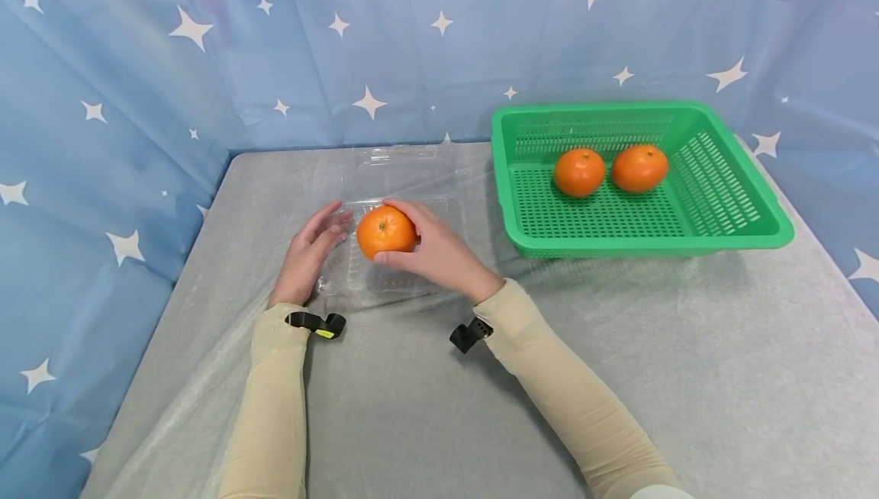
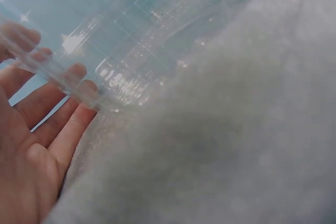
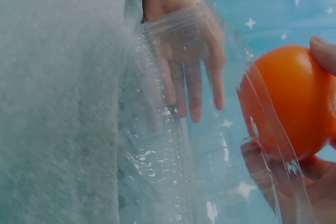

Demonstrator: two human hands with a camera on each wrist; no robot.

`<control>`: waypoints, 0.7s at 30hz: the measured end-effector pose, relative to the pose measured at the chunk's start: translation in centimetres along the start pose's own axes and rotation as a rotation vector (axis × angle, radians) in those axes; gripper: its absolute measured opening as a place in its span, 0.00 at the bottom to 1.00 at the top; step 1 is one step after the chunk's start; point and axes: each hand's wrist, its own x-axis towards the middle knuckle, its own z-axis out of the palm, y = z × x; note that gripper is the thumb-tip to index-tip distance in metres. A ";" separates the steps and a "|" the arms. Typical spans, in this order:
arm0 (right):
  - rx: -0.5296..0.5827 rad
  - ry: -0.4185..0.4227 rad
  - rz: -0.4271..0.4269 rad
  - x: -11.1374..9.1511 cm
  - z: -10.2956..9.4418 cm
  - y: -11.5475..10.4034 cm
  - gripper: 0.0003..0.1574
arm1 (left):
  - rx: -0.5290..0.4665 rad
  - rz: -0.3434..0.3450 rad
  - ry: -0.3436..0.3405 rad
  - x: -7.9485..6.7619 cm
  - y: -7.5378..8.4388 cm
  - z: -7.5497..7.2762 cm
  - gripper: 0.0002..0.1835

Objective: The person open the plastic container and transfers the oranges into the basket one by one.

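Note:
In the head view, my right hand (image 1: 442, 249) grips an orange (image 1: 384, 233) over a clear plastic clamshell box (image 1: 367, 278). The box lies with its lid (image 1: 405, 167) folded back toward the curtain. At the box's left side is my left hand (image 1: 309, 251), fingers fairly straight and touching or very near the wall. Through the clear plastic, the right wrist view shows the left hand (image 3: 191, 56) with extended fingers and the orange (image 3: 291, 98) held between thumb and fingers. The left wrist view has the left palm (image 2: 42, 145) beside the box wall (image 2: 123, 85).
A green plastic basket (image 1: 645, 243) stands to the right of the box, with two more oranges (image 1: 580, 172) inside. Grey cloth (image 1: 412, 407) covers the table. Behind and to the left hangs a blue curtain (image 1: 412, 64) with white stars.

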 end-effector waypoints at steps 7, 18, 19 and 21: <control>-0.004 0.012 0.010 0.0 -0.7 -0.1 0.48 | -0.019 0.008 -0.003 0.0 -0.1 0.0 0.22; -0.010 0.061 -0.003 -0.1 -2.1 -0.3 0.48 | -0.042 0.010 -0.004 0.2 -0.4 -0.1 0.24; -0.004 0.066 -0.003 -0.1 -2.3 -0.3 0.47 | -0.047 0.014 -0.006 0.3 -0.6 -0.2 0.24; 0.008 0.071 0.003 -0.1 -2.5 -0.4 0.47 | -0.058 0.021 -0.008 0.5 -1.1 -0.3 0.24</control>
